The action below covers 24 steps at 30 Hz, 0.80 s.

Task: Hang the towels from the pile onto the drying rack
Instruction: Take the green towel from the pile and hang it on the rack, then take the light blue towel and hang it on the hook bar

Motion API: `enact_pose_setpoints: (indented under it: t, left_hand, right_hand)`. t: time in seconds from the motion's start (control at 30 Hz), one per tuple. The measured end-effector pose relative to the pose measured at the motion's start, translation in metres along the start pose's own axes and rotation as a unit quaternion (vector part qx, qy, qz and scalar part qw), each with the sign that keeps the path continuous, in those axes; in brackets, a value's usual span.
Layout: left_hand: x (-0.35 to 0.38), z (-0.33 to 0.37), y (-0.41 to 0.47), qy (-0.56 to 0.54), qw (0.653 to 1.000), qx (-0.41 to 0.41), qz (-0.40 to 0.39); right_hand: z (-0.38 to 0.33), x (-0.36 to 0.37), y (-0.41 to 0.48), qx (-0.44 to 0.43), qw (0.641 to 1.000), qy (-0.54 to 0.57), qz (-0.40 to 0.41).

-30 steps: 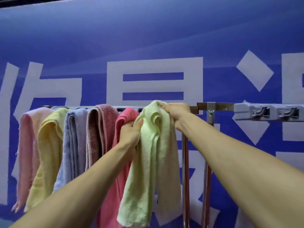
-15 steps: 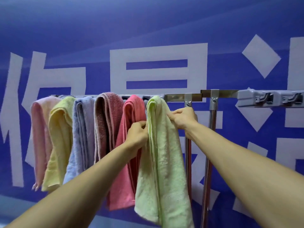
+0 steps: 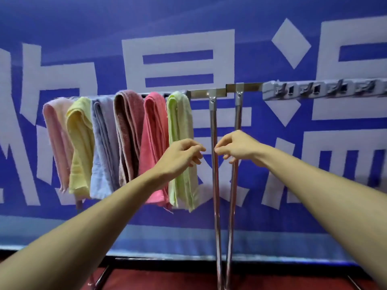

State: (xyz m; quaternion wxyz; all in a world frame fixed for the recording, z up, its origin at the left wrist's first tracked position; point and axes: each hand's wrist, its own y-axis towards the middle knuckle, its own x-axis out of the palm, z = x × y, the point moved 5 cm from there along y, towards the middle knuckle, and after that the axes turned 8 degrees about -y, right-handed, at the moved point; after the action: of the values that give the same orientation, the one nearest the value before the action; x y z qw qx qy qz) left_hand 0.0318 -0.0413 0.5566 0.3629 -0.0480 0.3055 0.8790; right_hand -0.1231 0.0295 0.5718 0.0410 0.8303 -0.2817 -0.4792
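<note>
Several towels hang side by side over the drying rack's top bar: pale pink, yellow, light blue, dusty rose, coral pink and light green at the right end. My left hand hovers in front of the green towel's lower half with loosely curled fingers, holding nothing. My right hand hangs just right of it, in front of the chrome uprights, also empty. The towel pile is out of view.
A blue banner with large white characters fills the background. A grey clip strip extends along the bar to the right. The rack's base tubes stand on a dark red floor.
Both hands have let go of the green towel and pulled back and down from the bar. The towel now hangs freely. The view has tilted lower, showing the floor.
</note>
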Motion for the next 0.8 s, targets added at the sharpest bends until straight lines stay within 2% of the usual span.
enact_pose_setpoints:
  t: [0.2,0.43,0.57,0.8]
  left_hand:
    - [0.077,-0.080,-0.047,0.019,0.987,-0.104,-0.123]
    - [0.159,-0.210,-0.094,0.018,0.957,-0.208,-0.199]
    - [0.201,-0.292,-0.130,0.023,0.927,-0.265,-0.266]
    - [0.260,-0.407,-0.176,0.004,0.879,-0.381,-0.285]
  right_hand:
    - [0.095,0.058,-0.054,0.071,0.992,-0.038,-0.094]
    - [0.228,0.160,-0.095,0.187,0.968,0.012,-0.164]
    - [0.299,0.228,-0.123,0.248,0.947,0.027,-0.201]
    - [0.405,0.319,-0.172,0.357,0.908,0.016,-0.218]
